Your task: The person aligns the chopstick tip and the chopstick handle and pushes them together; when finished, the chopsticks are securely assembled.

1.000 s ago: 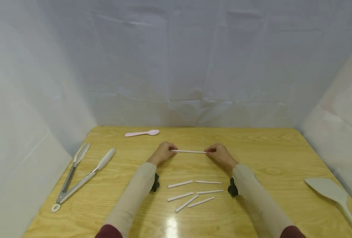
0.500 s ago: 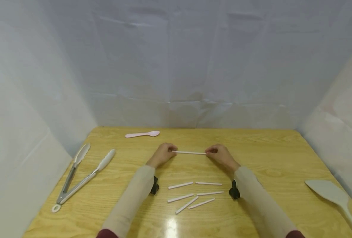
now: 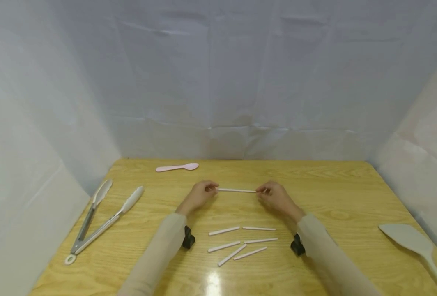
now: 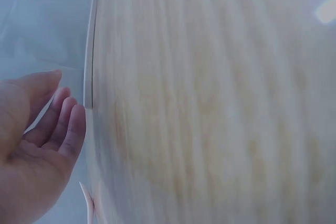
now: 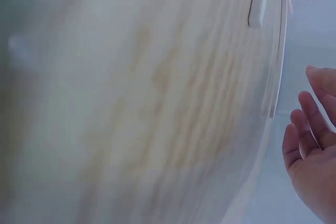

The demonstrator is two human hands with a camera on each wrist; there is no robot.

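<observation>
A thin white stick (image 3: 237,190) lies crosswise on the wooden table between the two hands. At its left end is my left hand (image 3: 197,196); in the left wrist view, the thumb and fingers (image 4: 71,127) are spread apart beside the stick (image 4: 89,61) and grip nothing. My right hand (image 3: 279,198) is by the other end. Its fingers (image 5: 310,129) are likewise parted and hold nothing in the right wrist view, a small gap from the stick (image 5: 278,72). Nearer the body lie several shorter-looking white sticks (image 3: 224,246) in two loose columns.
On the left of the table (image 3: 336,185) lie spread metal tongs (image 3: 96,234) with pale tips. A pink spoon (image 3: 178,167) rests near the back edge. A pale spatula (image 3: 407,238) lies at the right. White sheeting (image 3: 226,82) stands behind the table and along both sides.
Both hands have let go of the stick's ends and drawn slightly apart and toward the body. The stick has stayed in place, and the other sticks have not moved.
</observation>
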